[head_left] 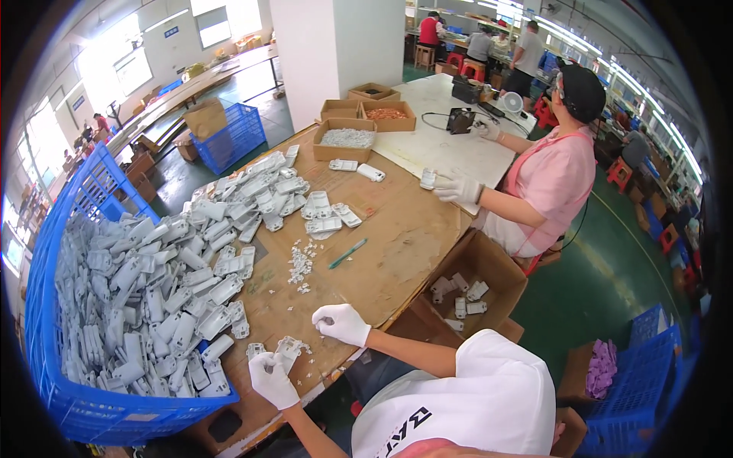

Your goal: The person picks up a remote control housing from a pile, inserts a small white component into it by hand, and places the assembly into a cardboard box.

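Note:
My left hand (273, 382), in a white glove, is at the table's near edge, its fingers curled together. Right beside its fingertips is a pale grey plastic housing (289, 351); whether they grip it I cannot tell. Another housing (255, 350) lies just behind that hand. My right hand (342, 325), gloved as well, hovers over the cardboard-covered tabletop with thumb and fingers pinched. Anything in that pinch is too small to make out. Tiny white parts (301, 263) lie in a loose heap beyond my hands, near a teal pen (347, 253).
A blue crate (130, 416) heaped with grey housings stands at left; more housings (263, 187) spill across the table. Small cardboard trays (347, 139) sit at the back. A co-worker (553, 164) in pink holds a housing at right. An open carton (489, 263) stands below the table edge.

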Demonstrator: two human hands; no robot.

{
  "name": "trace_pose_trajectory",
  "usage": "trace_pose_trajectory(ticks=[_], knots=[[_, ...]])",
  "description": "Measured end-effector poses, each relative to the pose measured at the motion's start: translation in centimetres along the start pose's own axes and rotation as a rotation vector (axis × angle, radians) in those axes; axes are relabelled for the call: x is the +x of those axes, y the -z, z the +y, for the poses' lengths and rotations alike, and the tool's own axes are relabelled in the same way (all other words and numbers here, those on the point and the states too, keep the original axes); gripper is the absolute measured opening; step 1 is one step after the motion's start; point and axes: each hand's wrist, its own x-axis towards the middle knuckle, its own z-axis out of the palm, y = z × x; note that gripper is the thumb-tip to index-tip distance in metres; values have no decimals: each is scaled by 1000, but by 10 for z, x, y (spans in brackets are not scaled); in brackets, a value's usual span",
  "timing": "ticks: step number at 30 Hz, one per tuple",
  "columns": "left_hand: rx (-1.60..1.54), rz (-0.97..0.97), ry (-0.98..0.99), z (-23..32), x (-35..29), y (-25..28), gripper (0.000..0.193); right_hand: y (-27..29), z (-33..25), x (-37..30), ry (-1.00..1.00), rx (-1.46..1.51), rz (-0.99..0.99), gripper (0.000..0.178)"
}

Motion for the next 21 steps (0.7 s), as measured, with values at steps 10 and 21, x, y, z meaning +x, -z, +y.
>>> trace_pose_trajectory(ticks=[10,21], knots=[[-255,-209,401,-21,-3,-31,43,7,-1,4,42,74,-93,13],[-311,-396,371,-55,10,-57,67,0,11,7,115,148,-22,7]])
